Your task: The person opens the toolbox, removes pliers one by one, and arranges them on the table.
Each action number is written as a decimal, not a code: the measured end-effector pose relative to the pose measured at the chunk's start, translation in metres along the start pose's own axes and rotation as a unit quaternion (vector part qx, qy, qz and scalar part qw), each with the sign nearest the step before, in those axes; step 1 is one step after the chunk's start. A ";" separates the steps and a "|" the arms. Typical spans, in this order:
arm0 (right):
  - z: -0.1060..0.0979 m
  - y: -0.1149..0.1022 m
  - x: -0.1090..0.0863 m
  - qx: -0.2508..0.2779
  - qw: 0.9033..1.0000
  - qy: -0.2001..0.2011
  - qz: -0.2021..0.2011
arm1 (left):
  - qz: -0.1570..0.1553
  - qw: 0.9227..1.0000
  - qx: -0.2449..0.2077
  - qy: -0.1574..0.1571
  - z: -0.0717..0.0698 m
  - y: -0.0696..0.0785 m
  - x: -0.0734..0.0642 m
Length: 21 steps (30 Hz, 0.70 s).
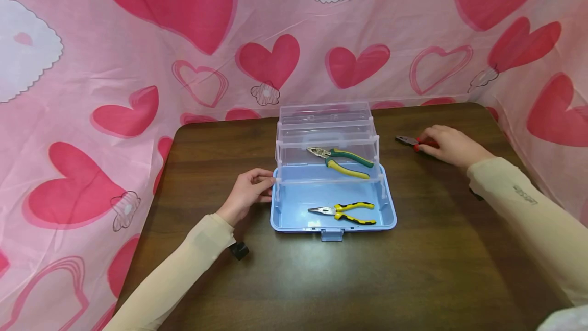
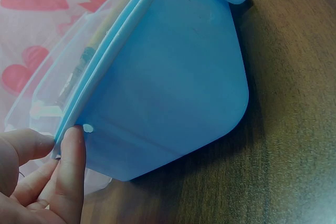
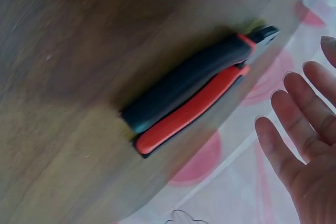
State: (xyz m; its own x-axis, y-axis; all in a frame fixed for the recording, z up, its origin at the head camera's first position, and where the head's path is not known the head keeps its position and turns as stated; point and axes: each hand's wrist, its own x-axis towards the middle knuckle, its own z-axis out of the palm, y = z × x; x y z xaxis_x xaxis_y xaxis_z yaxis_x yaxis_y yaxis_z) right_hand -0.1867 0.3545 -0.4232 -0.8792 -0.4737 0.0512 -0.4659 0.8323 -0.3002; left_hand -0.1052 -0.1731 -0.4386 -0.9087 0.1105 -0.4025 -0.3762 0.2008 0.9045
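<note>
My left hand (image 1: 248, 193) pinches the left rim of a light blue toolbox (image 1: 291, 206); in the left wrist view the thumb and fingers meet at the edge of its side wall (image 2: 173, 77). Yellow-and-black needle-nose pliers (image 1: 341, 212) lie in the blue base. Combination pliers (image 1: 327, 153) with green and yellow handles lie on a clear tier above. At the far right, my right hand (image 1: 450, 146) is at the handles of red-and-black pliers (image 1: 406, 140). The right wrist view has the fingers extended beside these pliers (image 3: 194, 109), apart from them.
The clear tiered trays (image 1: 294, 155) are raised at the toolbox's back. A latch (image 1: 332, 235) hangs at its front. Everything stands on a dark wooden table (image 1: 331, 285), with a pink heart-patterned cloth (image 1: 312, 19) behind it and at both sides.
</note>
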 end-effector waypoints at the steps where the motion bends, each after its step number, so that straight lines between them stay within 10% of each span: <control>1: -0.001 -0.002 -0.001 0.002 1.000 0.005 -0.003 | 0.000 1.000 -0.002 0.001 0.000 0.000 0.000; 21: -0.012 -0.056 -0.002 0.025 0.999 0.026 -0.021 | -0.002 1.000 -0.010 0.001 0.000 0.000 0.001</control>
State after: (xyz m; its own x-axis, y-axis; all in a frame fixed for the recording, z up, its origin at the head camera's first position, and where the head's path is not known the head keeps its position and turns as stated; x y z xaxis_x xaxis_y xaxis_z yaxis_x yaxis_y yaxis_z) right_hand -0.1599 0.3130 -0.3947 -0.8639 -0.4906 0.1136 -0.4976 0.7967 -0.3432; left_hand -0.1056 -0.1729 -0.4394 -0.9077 0.1081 -0.4053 -0.3827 0.1824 0.9057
